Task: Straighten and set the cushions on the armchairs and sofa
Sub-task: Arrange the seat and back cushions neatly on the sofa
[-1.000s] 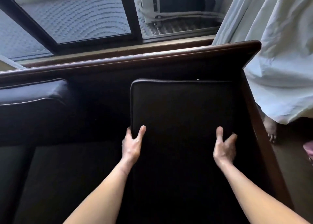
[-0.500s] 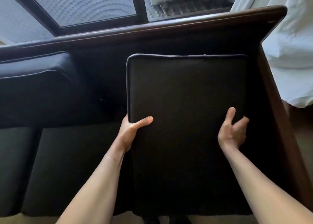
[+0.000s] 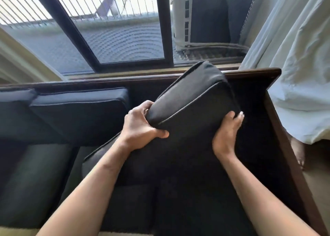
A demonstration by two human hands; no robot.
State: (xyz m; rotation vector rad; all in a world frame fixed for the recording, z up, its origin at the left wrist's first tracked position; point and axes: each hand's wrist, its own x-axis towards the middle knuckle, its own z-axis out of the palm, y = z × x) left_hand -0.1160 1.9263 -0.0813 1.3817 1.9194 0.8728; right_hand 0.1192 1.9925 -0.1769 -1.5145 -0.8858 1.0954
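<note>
A dark back cushion with pale piping is lifted and tilted over the right end of the sofa, its far corner rising above the wooden back rail. My left hand grips its near left corner. My right hand holds its near right edge from below. Another dark back cushion leans upright against the sofa back to the left. A dark seat cushion lies skewed under my left forearm, its corner raised.
The sofa's wooden right arm runs along the right side. A pale curtain hangs beyond it, with a bare foot below. A dark-framed window and an air-conditioner unit stand behind the sofa.
The back cushion stood flat against the sofa back with my hands on its lower edge. Both hands have closed on it and lifted it, tipping it sideways toward me.
</note>
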